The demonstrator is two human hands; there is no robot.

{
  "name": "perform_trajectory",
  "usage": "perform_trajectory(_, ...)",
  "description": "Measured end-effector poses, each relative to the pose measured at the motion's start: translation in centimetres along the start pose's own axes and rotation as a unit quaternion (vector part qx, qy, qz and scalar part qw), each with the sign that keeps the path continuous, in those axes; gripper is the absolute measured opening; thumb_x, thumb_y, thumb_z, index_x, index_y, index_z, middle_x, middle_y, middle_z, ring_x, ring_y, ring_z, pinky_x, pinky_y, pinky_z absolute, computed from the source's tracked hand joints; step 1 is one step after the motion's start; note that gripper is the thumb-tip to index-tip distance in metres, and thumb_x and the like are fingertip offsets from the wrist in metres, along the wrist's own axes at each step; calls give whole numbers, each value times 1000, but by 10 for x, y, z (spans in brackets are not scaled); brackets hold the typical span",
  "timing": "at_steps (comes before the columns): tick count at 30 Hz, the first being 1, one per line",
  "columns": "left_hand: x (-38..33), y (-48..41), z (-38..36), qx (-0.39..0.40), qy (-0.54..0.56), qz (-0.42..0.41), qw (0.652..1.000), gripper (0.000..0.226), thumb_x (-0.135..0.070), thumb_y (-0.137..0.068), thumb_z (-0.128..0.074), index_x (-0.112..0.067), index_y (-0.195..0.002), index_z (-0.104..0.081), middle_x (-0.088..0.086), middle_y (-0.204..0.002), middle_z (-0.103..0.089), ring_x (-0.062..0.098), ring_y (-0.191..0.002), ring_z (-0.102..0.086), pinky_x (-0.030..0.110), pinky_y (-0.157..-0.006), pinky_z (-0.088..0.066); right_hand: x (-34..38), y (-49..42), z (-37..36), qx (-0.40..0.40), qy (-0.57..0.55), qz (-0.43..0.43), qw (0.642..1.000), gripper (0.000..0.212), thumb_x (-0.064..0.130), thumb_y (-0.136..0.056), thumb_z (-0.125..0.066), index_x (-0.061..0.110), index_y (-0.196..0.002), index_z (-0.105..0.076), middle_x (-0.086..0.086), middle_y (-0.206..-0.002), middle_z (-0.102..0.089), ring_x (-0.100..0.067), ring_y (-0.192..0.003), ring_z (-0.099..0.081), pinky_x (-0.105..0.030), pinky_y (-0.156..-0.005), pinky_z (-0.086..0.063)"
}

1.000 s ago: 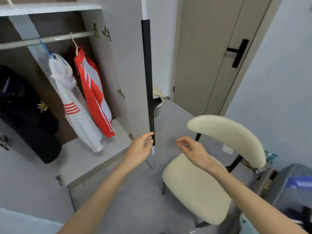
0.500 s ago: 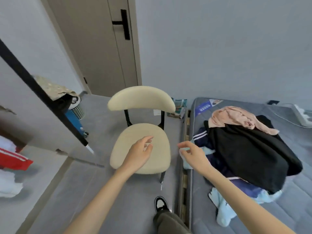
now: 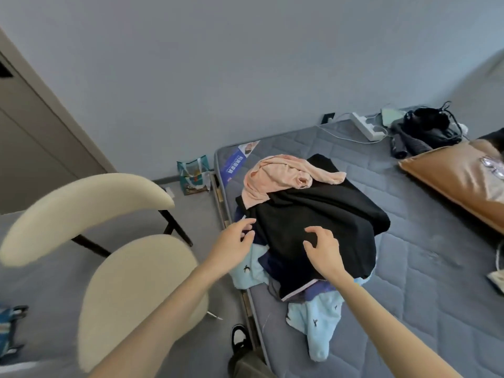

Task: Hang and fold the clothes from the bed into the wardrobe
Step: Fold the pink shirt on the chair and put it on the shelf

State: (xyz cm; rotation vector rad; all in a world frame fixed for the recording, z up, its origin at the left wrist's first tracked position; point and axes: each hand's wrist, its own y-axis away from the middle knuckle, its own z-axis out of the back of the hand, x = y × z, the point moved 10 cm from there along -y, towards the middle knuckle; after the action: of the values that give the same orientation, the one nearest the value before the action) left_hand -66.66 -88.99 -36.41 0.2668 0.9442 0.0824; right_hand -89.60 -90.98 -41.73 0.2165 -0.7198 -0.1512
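A heap of clothes lies at the near-left corner of the grey quilted bed. A large black garment covers the heap, with a peach-pink garment on its far side. Navy cloth and a light blue garment stick out underneath. My right hand hovers over the black garment's near part with fingers spread and loosely bent, holding nothing. My left hand is open beside the heap's left edge, also holding nothing. The wardrobe is out of view.
A cream chair stands on the floor just left of the bed. A small printed bag leans at the wall. On the bed's far side lie a power strip, dark items and a brown pillow. My shoe is by the bed edge.
My view has swung right from the wardrobe, past the chair, to the bed. Both hands have come forward over the clothes heap, holding nothing throughout.
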Motion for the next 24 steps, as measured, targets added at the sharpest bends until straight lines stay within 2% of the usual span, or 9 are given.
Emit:
perform_trajectory(5,1,-72,-42,63,-20,6,998,39,-23,-101,-44,-23,-140,-46,1,-134,-54,15,-118,-54,27,-96,-43,-54,-57,21,-39,46,-98,993,49,17,-91,-57,20,-138,-42,-9,-149,-31,-37,-130,-29,-46,-104,-32)
perform_trajectory(7,7,-95,-58,78,-19,7,997,39,-22,-101,-44,-23,-140,-46,2,-135,-53,16,-118,-53,25,-95,-42,-71,-76,28,-48,63,-128,989,56,17,-90,-57,22,-142,-36,-10,-155,-22,-39,-134,-24,-50,-105,-33)
perform_trajectory(10,16,-123,-76,93,-22,5,995,41,-22,-100,-44,-24,-141,-43,2,-138,-49,16,-122,-49,24,-96,-38,-88,-99,31,-49,90,-151,983,65,19,-90,-58,25,-148,-28,-8,-159,-16,-39,-132,-25,-50,-104,-34)
perform_trajectory(14,18,-164,-77,58,-26,-29,998,46,-20,-100,-46,-20,-145,-38,1,-147,-41,16,-135,-38,28,-110,-31,-94,-120,26,-39,162,-146,975,64,25,-91,-56,33,-148,-27,-7,-157,-21,-38,-125,-31,-49,-100,-35)
perform_trajectory(17,8,-200,-68,12,-37,-68,997,49,-20,-99,-49,-22,-146,-36,-1,-145,-40,10,-123,-42,24,-100,-32,-85,-131,24,-65,188,-132,971,57,27,-93,-54,31,-145,-33,-12,-150,-27,-37,-123,-32,-48,-100,-35)
perform_trajectory(19,4,-226,-67,-4,-72,-77,994,53,-21,-99,-49,-23,-148,-31,-1,-151,-32,8,-123,-37,27,-101,-32,-73,-139,20,-80,190,-105,973,51,28,-94,-54,28,-143,-39,-16,-144,-32,-35,-124,-33,-45,-101,-35)
perform_trajectory(21,2,-251,-71,-4,-143,-83,986,56,-25,-99,-47,-24,-151,-25,2,-158,-20,20,-142,-21,36,-114,-22,-67,-147,16,-81,174,-100,976,50,29,-93,-55,26,-141,-42,-18,-140,-33,-34,-125,-33,-44,-101,-36)
perform_trajectory(24,1,-284,-83,28,-229,-79,970,59,-33,-100,-43,-30,-152,-16,2,-161,-10,28,-147,-5,44,-119,-14,-69,-153,11,-66,155,-102,980,49,24,-93,-55,24,-140,-41,-18,-138,-31,-34,-123,-33,-42,-98,-39)
